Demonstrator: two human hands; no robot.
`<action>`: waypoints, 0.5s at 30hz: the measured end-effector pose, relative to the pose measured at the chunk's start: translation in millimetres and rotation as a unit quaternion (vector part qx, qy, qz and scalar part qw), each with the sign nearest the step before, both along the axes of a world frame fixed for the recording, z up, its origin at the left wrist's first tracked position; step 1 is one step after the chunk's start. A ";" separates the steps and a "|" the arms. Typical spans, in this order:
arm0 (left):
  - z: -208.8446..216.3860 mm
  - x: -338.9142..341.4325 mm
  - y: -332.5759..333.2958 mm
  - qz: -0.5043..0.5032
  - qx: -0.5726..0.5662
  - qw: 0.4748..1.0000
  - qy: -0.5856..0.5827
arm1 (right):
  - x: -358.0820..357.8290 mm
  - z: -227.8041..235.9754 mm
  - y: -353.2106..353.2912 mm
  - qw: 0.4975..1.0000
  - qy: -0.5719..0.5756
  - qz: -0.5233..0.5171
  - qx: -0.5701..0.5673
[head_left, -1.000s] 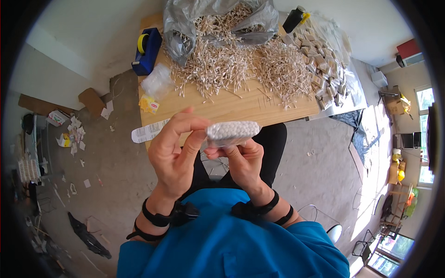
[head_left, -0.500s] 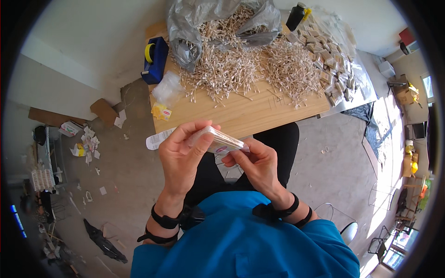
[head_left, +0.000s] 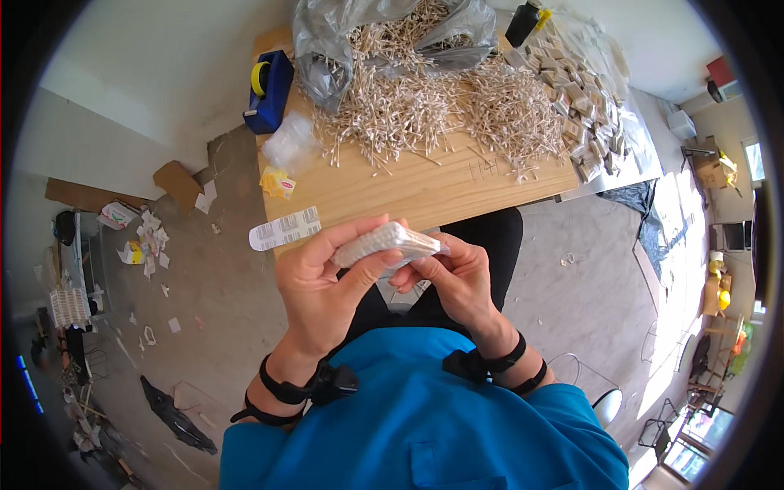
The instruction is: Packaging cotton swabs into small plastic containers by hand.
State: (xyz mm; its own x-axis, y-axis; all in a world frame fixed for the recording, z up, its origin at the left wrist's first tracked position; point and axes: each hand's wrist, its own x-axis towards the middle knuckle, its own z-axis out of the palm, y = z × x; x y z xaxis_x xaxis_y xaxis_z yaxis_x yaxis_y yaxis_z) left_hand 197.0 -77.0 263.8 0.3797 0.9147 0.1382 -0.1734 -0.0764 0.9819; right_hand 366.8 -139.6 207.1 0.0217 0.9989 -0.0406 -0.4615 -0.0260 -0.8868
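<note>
Between both hands, above my lap and just off the table's front edge, I hold a clear packet of cotton swabs, its white tips facing up and to the left. My left hand is closed round its left end, thumb on the near side and fingers behind. With thumb and fingers, my right hand pinches the clear wrapping at the right end. A white strip of printed labels lies at the table edge beside my left hand. Yellow stickers are on the table's left corner.
Loose cotton swabs are heaped on the wooden table, partly in a grey plastic bag. A blue tape dispenser and clear bags stand left. Filled packets pile up at right, near a black bottle.
The packet has been tilted so its white swab tips now show more than its printed face. My left hand has shifted slightly with it, and the label strip is more visible.
</note>
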 end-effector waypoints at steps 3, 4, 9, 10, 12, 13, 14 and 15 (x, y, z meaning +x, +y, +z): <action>4.0 2.0 -7.2 -0.021 0.065 0.997 0.025 | 0.9 -11.2 2.8 0.999 0.028 -0.004 0.025; 6.2 3.4 -7.7 -0.026 0.100 0.994 0.043 | 0.5 -14.6 3.6 0.998 0.049 -0.012 0.041; 9.8 4.2 -4.1 -0.049 0.215 0.969 0.107 | -0.6 -27.1 4.5 0.993 0.092 -0.003 0.075; 12.6 6.9 -4.8 -0.043 0.200 0.973 0.110 | -1.8 -30.2 3.9 0.995 0.068 -0.021 0.075; 13.0 8.3 -3.6 -0.038 0.184 0.976 0.112 | -1.6 -35.1 3.8 0.996 0.042 -0.039 0.074; 11.7 8.8 -2.5 -0.058 0.208 0.968 0.126 | 0.0 -37.7 4.1 0.996 0.018 -0.040 0.071; 10.2 9.3 -1.3 -0.078 0.231 0.960 0.140 | 1.5 -39.0 4.9 0.997 -0.006 -0.043 0.069; 6.3 9.4 -1.6 -0.081 0.231 0.959 0.140 | 2.5 -37.3 6.2 0.997 -0.006 -0.046 0.068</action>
State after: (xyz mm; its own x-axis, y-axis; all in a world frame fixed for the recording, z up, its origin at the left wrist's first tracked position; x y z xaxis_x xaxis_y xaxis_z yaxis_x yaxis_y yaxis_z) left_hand 206.4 -78.5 270.2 0.5937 0.7056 0.3869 0.0449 -0.5090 0.8596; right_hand 369.3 -133.3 169.8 0.1125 0.9889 0.0968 -0.4454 0.1373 -0.8847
